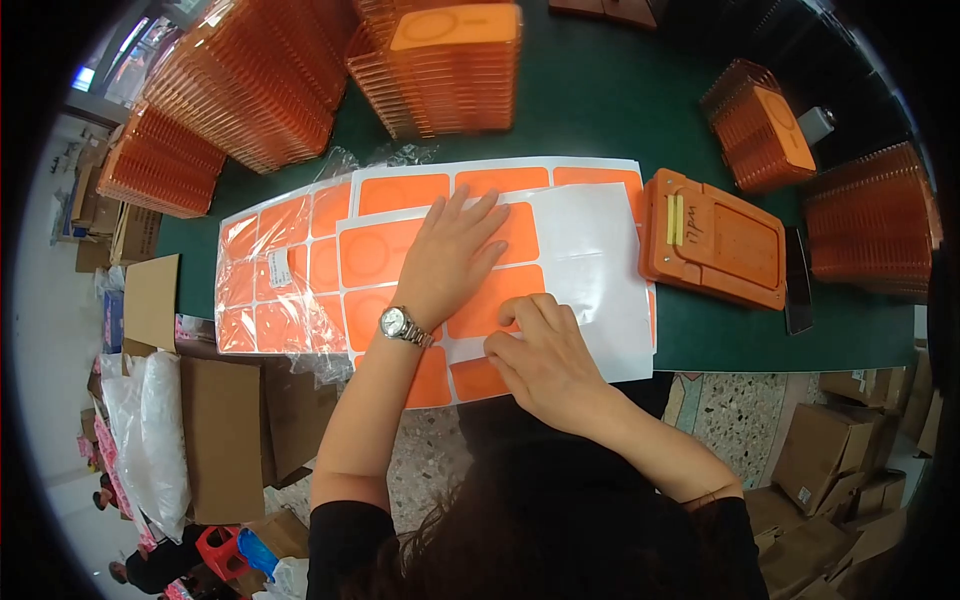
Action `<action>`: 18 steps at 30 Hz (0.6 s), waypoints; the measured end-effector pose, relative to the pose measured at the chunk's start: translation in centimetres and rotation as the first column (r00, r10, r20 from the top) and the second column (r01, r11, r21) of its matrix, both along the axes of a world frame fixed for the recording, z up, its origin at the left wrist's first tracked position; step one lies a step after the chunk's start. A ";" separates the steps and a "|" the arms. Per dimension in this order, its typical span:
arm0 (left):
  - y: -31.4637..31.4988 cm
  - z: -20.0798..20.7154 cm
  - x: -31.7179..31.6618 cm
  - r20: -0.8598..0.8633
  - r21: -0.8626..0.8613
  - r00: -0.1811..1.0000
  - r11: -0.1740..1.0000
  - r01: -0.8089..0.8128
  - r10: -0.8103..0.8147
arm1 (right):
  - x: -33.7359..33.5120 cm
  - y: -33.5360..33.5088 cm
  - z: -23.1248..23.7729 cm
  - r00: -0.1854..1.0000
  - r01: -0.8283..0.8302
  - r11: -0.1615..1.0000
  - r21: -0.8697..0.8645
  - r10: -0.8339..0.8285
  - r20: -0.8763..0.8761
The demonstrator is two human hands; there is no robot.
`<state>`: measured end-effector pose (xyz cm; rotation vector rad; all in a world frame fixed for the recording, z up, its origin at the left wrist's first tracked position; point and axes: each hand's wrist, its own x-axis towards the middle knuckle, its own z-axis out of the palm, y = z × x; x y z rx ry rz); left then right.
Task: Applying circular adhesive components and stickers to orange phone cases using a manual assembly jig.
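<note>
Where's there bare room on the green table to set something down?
Green table between the top-middle stack and the first stack rightward, beyond the sheets. Also a strip below the orange fixture, along the near edge. Crowded: upper left, by tall stacks, and centre, where left hand and right hand work.

Green tabletop [610, 100]: open lane beyond the sticker sheets [490, 290], between the middle orange stack [455, 75] and the rear right stack [750, 135]; second strip nearer, before the orange frame [715, 240]. Obstacles: the frame, hard by the sheets' right edge; dark flat object [797, 285] beside it; tall left stacks [250, 90]; loose clear film [325, 368] at left. Between left hand [448, 255] and right hand [550, 355]: narrow gap.
</note>
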<state>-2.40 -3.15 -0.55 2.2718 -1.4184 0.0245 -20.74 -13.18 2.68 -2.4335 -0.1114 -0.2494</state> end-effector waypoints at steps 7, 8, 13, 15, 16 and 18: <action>-0.2 0.4 -0.2 0.041 0.015 0.999 1.000 0.009 -0.010 | -3.8 -5.1 8.1 0.984 -0.054 0.944 0.325 -0.006 0.180; 0.1 0.5 -0.3 0.059 0.017 0.998 1.000 0.018 -0.019 | -4.6 -6.2 9.8 0.980 0.002 0.957 0.289 -0.059 0.190; -1.5 5.6 3.6 0.118 -0.376 0.989 0.926 -0.043 0.094 | -9.3 -12.1 12.5 0.727 0.621 0.782 -0.050 -0.551 0.409; -0.3 7.8 9.0 0.292 -0.478 0.918 0.872 -0.103 0.268 | -10.0 -14.4 11.1 0.625 0.766 0.599 -0.232 -0.612 0.485; 0.5 9.5 11.3 0.378 -0.430 0.871 0.893 -0.135 0.314 | -10.1 -15.3 10.2 0.621 0.774 0.586 -0.240 -0.628 0.469; -0.3 11.6 13.9 0.406 -0.376 0.853 0.910 -0.172 0.329 | -10.6 -17.0 8.3 0.640 0.763 0.578 -0.288 -0.613 0.464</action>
